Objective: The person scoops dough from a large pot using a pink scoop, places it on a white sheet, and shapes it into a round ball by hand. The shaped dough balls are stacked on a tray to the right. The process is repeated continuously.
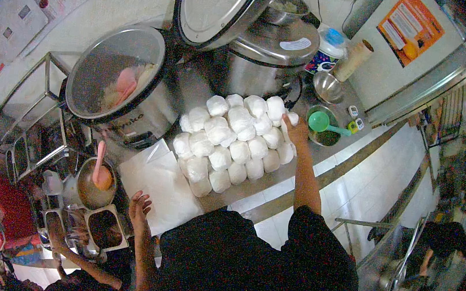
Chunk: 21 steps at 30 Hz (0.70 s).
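White paper-wrapped bundles (234, 137) are stacked in a close pile on the metal counter. At the pile's right end my right hand (298, 131) has its fingers around a white wrapped bundle (292, 118), which the hand partly hides. A stack of white paper sheets (162, 185) lies left of the pile, a clear plastic piece (158, 152) on its far corner. Over the near left edge of the sheets, my left hand (140, 207) is raised with its fingers apart and holds nothing.
An open rice cooker (140, 121) with a pink paddle stands back left; a closed one (255, 74) stands behind the pile. A bowl with a green ladle (319, 121) sits right. Left are a pot with a pink ladle (99, 168), metal food pans (107, 228) and another person's arm (87, 265).
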Each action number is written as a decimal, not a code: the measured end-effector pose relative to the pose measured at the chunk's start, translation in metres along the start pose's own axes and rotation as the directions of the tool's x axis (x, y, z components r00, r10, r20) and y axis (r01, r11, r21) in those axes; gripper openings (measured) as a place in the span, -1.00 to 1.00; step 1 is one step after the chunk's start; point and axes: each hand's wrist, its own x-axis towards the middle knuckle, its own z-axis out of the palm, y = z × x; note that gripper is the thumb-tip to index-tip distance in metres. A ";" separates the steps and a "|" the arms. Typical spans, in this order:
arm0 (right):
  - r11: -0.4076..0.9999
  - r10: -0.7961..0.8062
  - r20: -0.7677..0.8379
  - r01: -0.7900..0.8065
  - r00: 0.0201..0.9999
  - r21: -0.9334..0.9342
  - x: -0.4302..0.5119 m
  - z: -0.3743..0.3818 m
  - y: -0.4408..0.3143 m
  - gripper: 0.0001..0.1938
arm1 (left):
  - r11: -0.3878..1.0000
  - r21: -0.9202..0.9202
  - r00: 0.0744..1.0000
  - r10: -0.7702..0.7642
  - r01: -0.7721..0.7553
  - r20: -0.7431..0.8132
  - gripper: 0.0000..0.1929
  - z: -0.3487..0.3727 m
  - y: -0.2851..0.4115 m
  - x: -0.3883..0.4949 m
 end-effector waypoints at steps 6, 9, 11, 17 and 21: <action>0.971 -0.226 -0.003 0.226 0.974 0.076 -0.011 0.018 0.005 -0.12 | 0.998 -0.063 0.999 -0.027 0.030 0.045 -0.60 -0.016 -0.012 0.000; 0.931 -0.300 -0.017 0.297 0.954 0.213 -0.018 0.015 0.000 -0.16 | 0.998 0.066 0.999 0.014 -0.017 0.032 -0.60 -0.008 -0.009 -0.002; 0.922 -0.347 0.007 0.339 0.938 0.184 -0.021 0.004 -0.004 -0.20 | 0.994 0.105 0.998 0.030 -0.037 0.064 -0.60 -0.001 -0.003 -0.001; 0.902 -0.307 -0.558 0.422 0.771 0.087 -0.053 -0.014 -0.036 -0.29 | 0.985 0.106 0.987 0.129 -0.139 0.096 -0.68 0.015 0.016 0.010; 0.829 -0.339 -0.523 0.512 0.782 0.227 -0.096 -0.004 -0.102 -0.44 | 0.960 0.068 0.959 0.262 -0.270 0.105 -0.72 0.026 0.021 0.020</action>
